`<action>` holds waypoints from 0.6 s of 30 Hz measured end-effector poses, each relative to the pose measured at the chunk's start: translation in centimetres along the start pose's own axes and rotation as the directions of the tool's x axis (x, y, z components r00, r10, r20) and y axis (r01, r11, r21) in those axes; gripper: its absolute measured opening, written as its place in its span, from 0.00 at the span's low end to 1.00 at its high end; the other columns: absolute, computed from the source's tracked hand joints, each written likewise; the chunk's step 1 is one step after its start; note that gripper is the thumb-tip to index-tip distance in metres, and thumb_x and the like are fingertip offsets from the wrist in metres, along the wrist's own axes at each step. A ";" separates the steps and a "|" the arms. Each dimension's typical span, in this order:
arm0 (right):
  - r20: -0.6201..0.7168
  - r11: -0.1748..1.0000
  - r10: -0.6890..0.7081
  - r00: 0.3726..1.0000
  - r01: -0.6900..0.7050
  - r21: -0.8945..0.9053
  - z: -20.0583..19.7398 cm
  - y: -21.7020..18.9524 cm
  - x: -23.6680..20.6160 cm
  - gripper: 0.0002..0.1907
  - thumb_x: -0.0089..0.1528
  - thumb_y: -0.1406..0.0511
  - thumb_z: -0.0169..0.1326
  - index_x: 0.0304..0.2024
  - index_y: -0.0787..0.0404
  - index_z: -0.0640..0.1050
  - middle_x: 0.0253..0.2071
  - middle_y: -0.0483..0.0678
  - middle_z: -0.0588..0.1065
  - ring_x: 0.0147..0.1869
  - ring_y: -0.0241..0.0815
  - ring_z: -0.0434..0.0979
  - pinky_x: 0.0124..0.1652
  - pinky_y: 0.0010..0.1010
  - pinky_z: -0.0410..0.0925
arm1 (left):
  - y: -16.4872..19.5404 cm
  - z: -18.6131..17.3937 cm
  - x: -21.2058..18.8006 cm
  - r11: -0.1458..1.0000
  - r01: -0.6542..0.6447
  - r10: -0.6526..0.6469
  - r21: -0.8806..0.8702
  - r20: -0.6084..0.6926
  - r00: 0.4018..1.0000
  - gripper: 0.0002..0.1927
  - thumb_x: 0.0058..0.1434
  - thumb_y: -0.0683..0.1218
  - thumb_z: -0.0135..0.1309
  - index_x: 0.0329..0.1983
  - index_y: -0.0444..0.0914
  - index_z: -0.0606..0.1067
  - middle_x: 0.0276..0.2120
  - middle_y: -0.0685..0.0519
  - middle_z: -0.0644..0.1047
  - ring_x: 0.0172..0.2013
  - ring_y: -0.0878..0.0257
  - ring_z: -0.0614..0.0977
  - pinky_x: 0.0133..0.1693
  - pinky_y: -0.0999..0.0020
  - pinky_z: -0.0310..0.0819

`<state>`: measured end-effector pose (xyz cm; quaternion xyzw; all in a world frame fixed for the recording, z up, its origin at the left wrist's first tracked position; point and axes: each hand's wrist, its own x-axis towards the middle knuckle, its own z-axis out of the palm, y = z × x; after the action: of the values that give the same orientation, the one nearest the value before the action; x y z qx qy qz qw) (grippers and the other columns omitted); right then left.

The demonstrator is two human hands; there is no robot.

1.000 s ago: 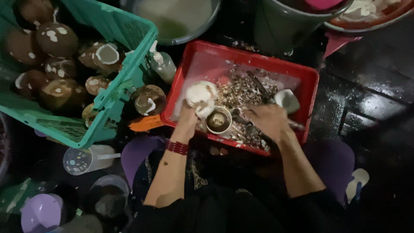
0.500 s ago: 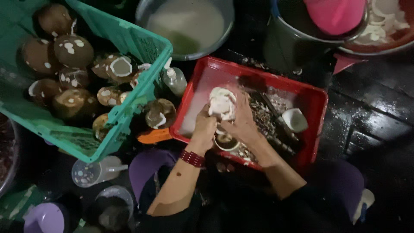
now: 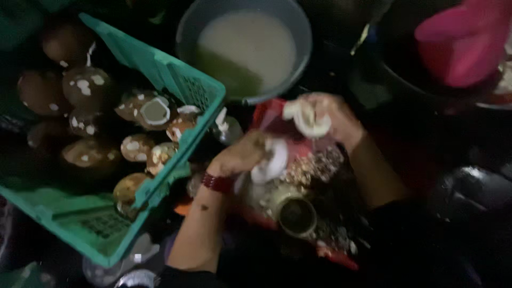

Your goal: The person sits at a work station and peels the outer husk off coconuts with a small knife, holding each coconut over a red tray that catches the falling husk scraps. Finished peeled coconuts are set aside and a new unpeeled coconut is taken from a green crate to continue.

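Your left hand [image 3: 242,156] sits near the centre of the view, its fingers curled shut around a white piece of coconut flesh [image 3: 271,164]. That piece shows as a curved crescent at the hand's 3 o'clock side, its long axis running from about 1 o'clock down to 7 o'clock. A dark red bracelet [image 3: 216,183] circles the wrist just below.

Your right hand [image 3: 333,114] is higher, toward 1 o'clock from the left hand, and close to it but apart. Its fingers are closed on a second white coconut piece [image 3: 306,118], which sticks out at the hand's 9 o'clock side; motion blur hides how the fingertips lie, so you cannot tell a pinch from a full grasp. This piece looks rounded and ragged, with no clear long axis.

Both pieces hang over the red tray [image 3: 266,114], whose floor carries pale scrapings. A small round metal cup [image 3: 296,215] stands in the tray at 5 o'clock from your left hand, mouth up.

At 9 o'clock lies a green plastic crate [image 3: 176,90] filled with brown husked coconuts [image 3: 85,85], some cut open to white. At 12 o'clock, a grey basin of cloudy pale liquid [image 3: 250,48]. At 2 o'clock, a pink plastic scoop [image 3: 464,45], blurred.
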<state>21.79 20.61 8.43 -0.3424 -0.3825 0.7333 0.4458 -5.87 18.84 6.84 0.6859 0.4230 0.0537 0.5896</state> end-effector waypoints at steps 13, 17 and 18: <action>-0.291 -0.242 0.047 0.955 -0.272 -0.931 5.8 -2.4 17.4 0.30 0.59 0.64 0.54 0.65 0.46 0.70 0.64 0.56 0.69 0.63 0.60 0.70 0.56 0.49 0.65 | 3.4 -8.1 15.6 0.945 0.322 -0.241 -0.055 -0.782 0.575 0.29 0.54 0.46 0.54 0.61 0.38 0.71 0.45 0.38 0.77 0.43 0.43 0.80 0.48 0.49 0.73; -0.132 0.002 -0.060 0.989 -0.132 -0.991 6.6 -1.9 17.5 0.35 0.56 0.73 0.51 0.64 0.40 0.73 0.65 0.48 0.73 0.62 0.49 0.77 0.59 0.37 0.69 | 3.7 -8.0 16.2 0.964 0.230 -0.225 -0.136 -0.880 0.419 0.30 0.53 0.50 0.57 0.60 0.39 0.73 0.46 0.39 0.77 0.44 0.46 0.80 0.50 0.50 0.72; -0.045 0.010 -0.151 0.988 -0.044 -0.999 6.7 -1.8 17.1 0.34 0.55 0.74 0.51 0.62 0.40 0.77 0.64 0.48 0.75 0.62 0.48 0.78 0.59 0.35 0.71 | 3.9 -8.0 16.2 0.973 0.178 -0.206 -0.149 -0.907 0.367 0.30 0.52 0.51 0.57 0.60 0.40 0.73 0.47 0.40 0.77 0.44 0.47 0.80 0.50 0.50 0.72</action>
<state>10.54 35.08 10.39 -0.5916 -0.7679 0.2092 0.1290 1.84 35.60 5.72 0.4806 0.7533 0.3590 0.2695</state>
